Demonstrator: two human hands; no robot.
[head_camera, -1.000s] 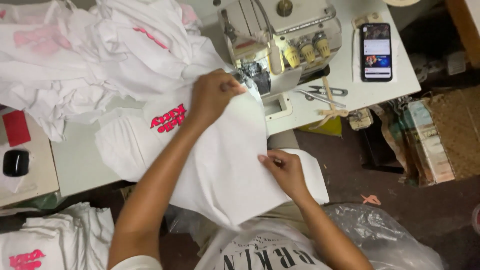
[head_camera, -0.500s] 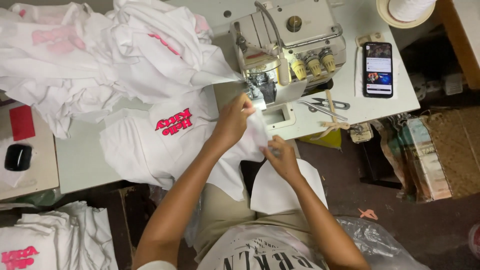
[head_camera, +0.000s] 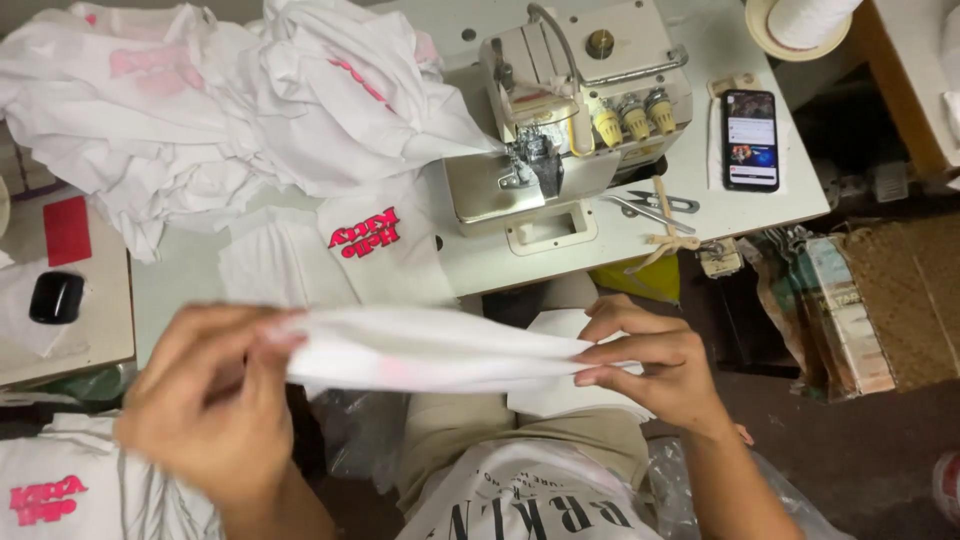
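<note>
Together, the left hand (head_camera: 215, 400) and right hand (head_camera: 650, 365) are pinching one folded white fabric piece (head_camera: 430, 350), fingers closed on its two ends. Behind, one overlock sewing machine (head_camera: 570, 110), one phone (head_camera: 750, 138) and one pair of scissors (head_camera: 655, 207) are lying on the table (head_camera: 490, 260).

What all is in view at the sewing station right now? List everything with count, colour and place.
folded fabric piece: one, white, stretched between both hands over the lap
overlock sewing machine: one, cream, centre of the table
table: one, white, under the machine
pile of garments: one heap, white with pink print, left of the machine
printed piece: one, white with red print, flat on the table's near edge
smartphone: one, black, screen lit, right of the machine
scissors: one pair, metal, right of the machine's base
thread cone: one, white, top right
left hand: pinching the fabric's left end
right hand: pinching the fabric's right end
</note>
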